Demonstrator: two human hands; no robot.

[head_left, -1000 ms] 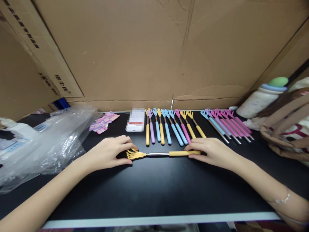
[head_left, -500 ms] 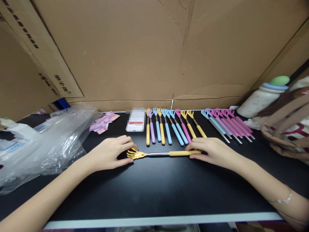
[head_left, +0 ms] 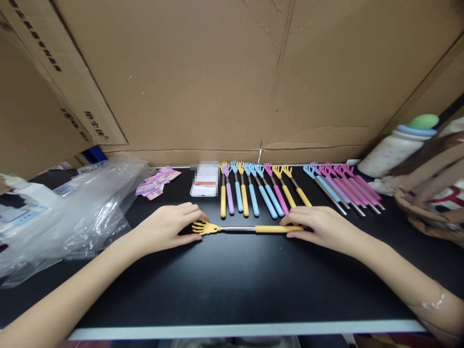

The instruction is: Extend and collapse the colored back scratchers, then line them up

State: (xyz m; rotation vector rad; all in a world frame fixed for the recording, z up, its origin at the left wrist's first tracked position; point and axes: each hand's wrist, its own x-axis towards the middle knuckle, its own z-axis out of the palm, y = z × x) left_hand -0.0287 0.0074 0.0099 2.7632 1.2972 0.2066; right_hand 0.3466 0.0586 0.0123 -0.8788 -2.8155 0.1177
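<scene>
A yellow back scratcher (head_left: 237, 229) lies crosswise on the black table, its claw pointing left, with a bare metal rod between claw and handle. My left hand (head_left: 173, 227) is at the claw end, fingers on its far side and thumb on the near side. At the other end, my right hand (head_left: 314, 227) pinches the tip of the yellow handle between fingers and thumb. Behind it, several back scratchers in yellow, purple, blue and pink lie in a row, such as a blue one (head_left: 253, 199) and a yellow one (head_left: 223, 200).
More back scratchers (head_left: 357, 191) with metal ends toward me lie at right. A phone (head_left: 205, 181), small printed cards (head_left: 158, 181) and clear plastic bags (head_left: 83, 208) are on the left. A bottle (head_left: 395, 150) and a fabric bag (head_left: 427, 193) stand right. Cardboard (head_left: 203, 72) walls the back.
The claw of the yellow back scratcher looks slightly rolled, its prongs now flatter to view. Both hands keep nearly the same places at its ends.
</scene>
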